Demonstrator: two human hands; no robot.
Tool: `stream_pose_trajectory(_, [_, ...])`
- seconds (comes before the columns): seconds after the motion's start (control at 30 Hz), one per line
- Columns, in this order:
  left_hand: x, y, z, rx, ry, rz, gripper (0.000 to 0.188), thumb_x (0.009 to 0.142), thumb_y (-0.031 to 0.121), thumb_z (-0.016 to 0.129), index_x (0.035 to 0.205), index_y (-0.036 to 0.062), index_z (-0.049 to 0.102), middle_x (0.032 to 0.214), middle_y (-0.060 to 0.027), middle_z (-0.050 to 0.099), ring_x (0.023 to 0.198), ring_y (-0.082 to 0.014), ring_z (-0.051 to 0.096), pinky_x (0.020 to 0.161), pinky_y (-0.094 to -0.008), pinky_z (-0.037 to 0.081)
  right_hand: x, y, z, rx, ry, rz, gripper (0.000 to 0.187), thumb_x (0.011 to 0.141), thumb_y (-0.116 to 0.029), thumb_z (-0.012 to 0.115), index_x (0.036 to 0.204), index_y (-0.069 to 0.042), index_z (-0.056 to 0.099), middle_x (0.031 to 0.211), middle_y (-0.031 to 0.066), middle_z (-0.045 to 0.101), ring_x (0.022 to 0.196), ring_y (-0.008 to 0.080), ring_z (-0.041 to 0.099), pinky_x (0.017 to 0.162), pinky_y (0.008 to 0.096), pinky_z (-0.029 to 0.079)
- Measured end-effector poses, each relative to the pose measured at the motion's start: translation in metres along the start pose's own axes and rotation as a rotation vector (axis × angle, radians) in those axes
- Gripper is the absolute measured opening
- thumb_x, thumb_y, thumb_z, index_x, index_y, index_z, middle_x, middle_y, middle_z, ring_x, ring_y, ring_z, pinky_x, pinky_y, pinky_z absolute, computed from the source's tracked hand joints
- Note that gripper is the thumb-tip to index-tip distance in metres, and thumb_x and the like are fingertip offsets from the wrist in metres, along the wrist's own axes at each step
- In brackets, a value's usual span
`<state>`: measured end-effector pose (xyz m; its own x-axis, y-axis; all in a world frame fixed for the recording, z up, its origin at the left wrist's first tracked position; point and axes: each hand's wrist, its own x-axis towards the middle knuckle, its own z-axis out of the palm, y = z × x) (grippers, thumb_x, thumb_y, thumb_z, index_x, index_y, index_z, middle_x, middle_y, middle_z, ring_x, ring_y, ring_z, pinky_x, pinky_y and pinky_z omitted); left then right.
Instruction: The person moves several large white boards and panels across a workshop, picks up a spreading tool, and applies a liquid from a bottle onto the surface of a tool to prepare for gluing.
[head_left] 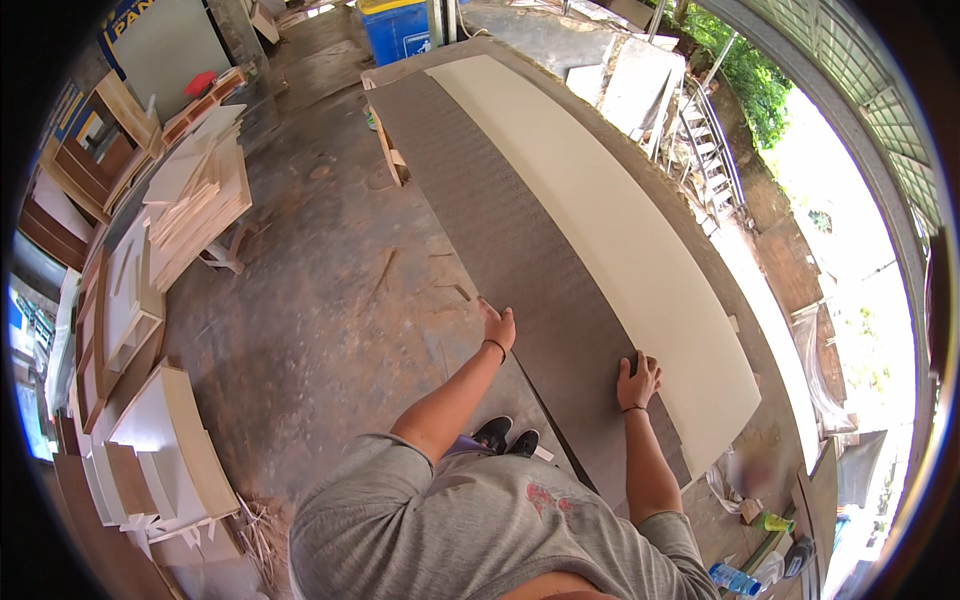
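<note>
A long grey-brown sheet (520,240) with a faint grain stretches away from my body. It lies over a cream-coloured board (600,210), which shows along its right side. My left hand (497,325) grips the sheet's left edge, thumb uppermost, with some fingers hidden beside the edge. Farther right, my right hand (640,378) is at the sheet's right edge, thumb on the brown face and bent fingers over the border with the cream board. A narrow dark gap runs along the sheet's near left side.
Stacked wooden panels (205,190) and cabinet frames (115,330) stand on the left. A blue bin (398,35) with a yellow top is at the far end. Scraps (455,291) lie on the floor. A plastic bottle (735,580) is at the lower right. Metal stairs (708,150) stand outside, far right.
</note>
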<state>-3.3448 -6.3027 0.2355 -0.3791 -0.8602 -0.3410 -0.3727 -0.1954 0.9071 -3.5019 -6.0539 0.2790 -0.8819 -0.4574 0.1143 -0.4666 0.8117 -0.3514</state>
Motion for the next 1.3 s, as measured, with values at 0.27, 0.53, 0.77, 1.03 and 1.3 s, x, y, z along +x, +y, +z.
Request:
stream_pose_trajectory(0.27, [-0.001,-0.003,-0.005,0.008,-0.015,0.077,0.081,0.087,0.024,0.05,0.138,-0.0064,-0.005,0.146,-0.0236,-0.002,0.137,-0.0328,0.004,0.112,-0.0364,0.012,-0.011,0.009,-0.003,-0.028,0.005,-0.038,0.053,0.083,-0.036,0.056,0.127,-0.008,0.047,0.124,0.0098,0.044,0.117,0.03,0.037,0.098,0.0484,0.026])
stream_pose_trajectory(0.53, [-0.079,-0.021,0.026,-0.005,0.036,0.021,0.086,0.085,0.04,0.052,0.138,-0.0076,0.004,0.144,-0.0276,0.01,0.133,-0.0361,0.019,0.108,-0.0367,0.02,-0.053,0.031,-0.02,-0.037,0.043,-0.203,0.057,0.079,-0.034,0.061,0.128,-0.01,0.046,0.133,0.0114,0.04,0.128,0.0327,0.029,0.101,0.0523,0.02])
stream_pose_trajectory(0.77, [-0.216,-0.058,-0.021,-0.352,0.019,-0.398,0.08,0.086,0.059,0.039,0.139,0.003,0.018,0.138,-0.0275,0.027,0.125,-0.0327,0.037,0.101,-0.0412,0.031,-0.14,-0.007,-0.035,0.4,-0.096,-0.605,0.049,0.076,-0.022,0.064,0.12,-0.006,0.051,0.126,0.0159,0.045,0.122,0.0375,0.035,0.1,0.0506,0.028])
stream_pose_trajectory(1.03, [-0.318,-0.111,-0.047,-1.475,-0.492,-0.266,0.078,0.081,0.073,0.023,0.122,0.0099,0.042,0.119,-0.0099,0.049,0.102,-0.0249,0.05,0.092,-0.0401,0.037,-0.223,-0.072,-0.048,0.7,-0.775,-1.307,0.056,0.083,-0.034,0.055,0.128,-0.003,0.044,0.135,0.0191,0.037,0.127,0.0404,0.029,0.103,0.0497,0.023])
stream_pose_trajectory(1.3, [-0.453,-0.084,-0.106,-1.206,0.15,0.124,0.079,0.082,0.072,0.026,0.118,0.0054,0.049,0.124,-0.0124,0.045,0.117,-0.0228,0.039,0.103,-0.0398,0.025,-0.278,-0.096,0.005,0.534,-0.993,-1.608,0.073,0.089,-0.055,0.036,0.14,-0.004,0.022,0.143,0.0189,0.025,0.134,0.0352,0.019,0.107,0.0473,0.016])
